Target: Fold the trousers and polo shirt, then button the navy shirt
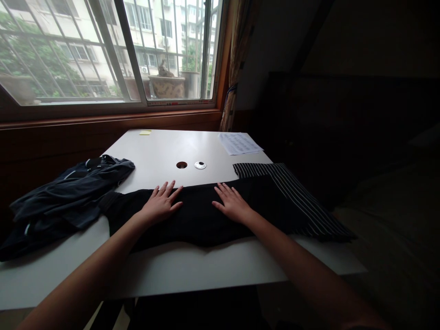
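The left hand (160, 205) and right hand (234, 205) lie on the black garment (201, 220), fingers spread open. Light, even pressure should avoid creases.

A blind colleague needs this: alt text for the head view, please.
A left hand and right hand lie spread on black cloth across a white table, dark clothing at left, striped cloth at right, a window beyond.

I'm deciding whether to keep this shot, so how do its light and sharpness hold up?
Head view: daylight from the window, the outdoors pale and hazy; soft glare on the far part of the white table; black garment too dark to show much fold detail; room's right side nearly black; forearms stretched towards the lower corners; left hand and right hand fairly sharp.
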Action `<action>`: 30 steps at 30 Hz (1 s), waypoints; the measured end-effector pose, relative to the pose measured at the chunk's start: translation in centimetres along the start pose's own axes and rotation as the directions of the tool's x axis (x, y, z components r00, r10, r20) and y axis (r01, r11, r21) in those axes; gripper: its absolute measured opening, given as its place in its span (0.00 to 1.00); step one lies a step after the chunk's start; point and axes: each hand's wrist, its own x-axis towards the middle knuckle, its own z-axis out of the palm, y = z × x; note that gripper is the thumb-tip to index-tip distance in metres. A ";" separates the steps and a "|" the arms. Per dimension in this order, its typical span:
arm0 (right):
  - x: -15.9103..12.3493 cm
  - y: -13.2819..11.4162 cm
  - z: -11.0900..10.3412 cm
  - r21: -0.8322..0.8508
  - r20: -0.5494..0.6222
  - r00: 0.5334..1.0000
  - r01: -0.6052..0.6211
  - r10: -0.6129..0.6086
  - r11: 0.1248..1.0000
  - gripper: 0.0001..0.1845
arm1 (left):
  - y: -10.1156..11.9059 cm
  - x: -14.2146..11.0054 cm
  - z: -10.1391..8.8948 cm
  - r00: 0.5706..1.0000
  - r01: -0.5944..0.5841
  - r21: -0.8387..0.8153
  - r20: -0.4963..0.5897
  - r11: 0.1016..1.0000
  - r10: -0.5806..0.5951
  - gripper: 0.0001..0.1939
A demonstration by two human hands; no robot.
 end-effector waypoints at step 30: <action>-13.3 15.5 -4.4 -0.303 -0.258 0.854 -0.516 0.452 0.801 0.29 | -6.0 -8.9 -1.8 0.976 -0.214 -0.034 -0.050 0.976 0.212 0.28</action>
